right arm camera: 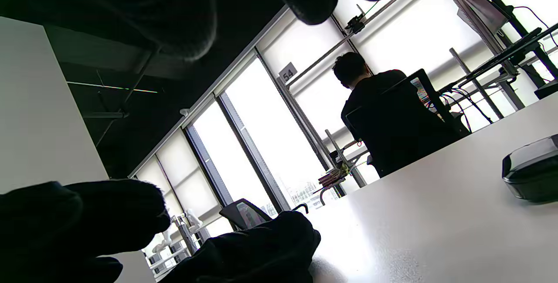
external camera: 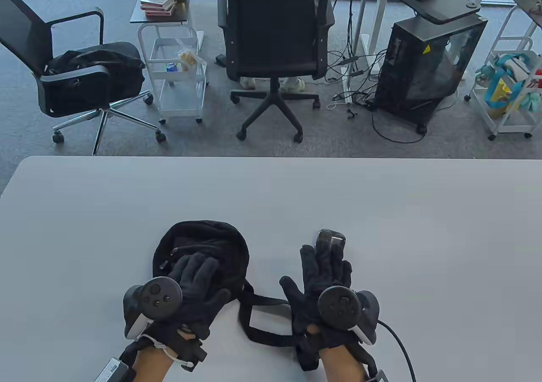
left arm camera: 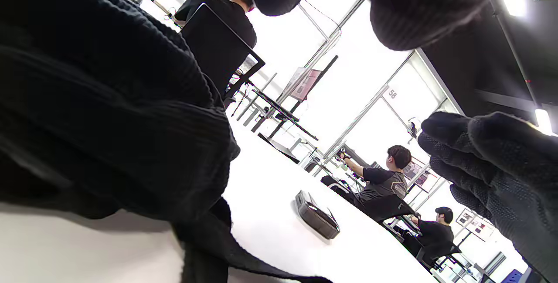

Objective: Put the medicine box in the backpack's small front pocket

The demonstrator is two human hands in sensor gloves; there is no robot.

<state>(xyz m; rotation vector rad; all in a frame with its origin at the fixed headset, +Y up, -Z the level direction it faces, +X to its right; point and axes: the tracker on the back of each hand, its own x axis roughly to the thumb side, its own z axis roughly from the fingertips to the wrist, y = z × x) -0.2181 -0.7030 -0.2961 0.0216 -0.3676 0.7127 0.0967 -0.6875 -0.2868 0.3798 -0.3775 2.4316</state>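
Note:
A small black backpack (external camera: 199,246) lies on the white table (external camera: 381,212), its straps (external camera: 262,314) trailing toward me. My left hand (external camera: 199,272) rests open and flat on the backpack's front; in the left wrist view the backpack's fabric (left arm camera: 109,121) fills the left side. The medicine box (external camera: 331,239), a dark case with a clear lid, lies on the table right of the backpack. My right hand (external camera: 324,267) is open, palm down, fingertips at the box's near end, holding nothing. The box also shows free on the table in the left wrist view (left arm camera: 317,214) and the right wrist view (right arm camera: 532,174).
The table's far edge (external camera: 271,158) runs across the middle of the table view. Beyond it stand office chairs (external camera: 275,39), a white cart (external camera: 178,73) and a computer tower (external camera: 427,64). A cable (external camera: 400,344) trails from my right wrist.

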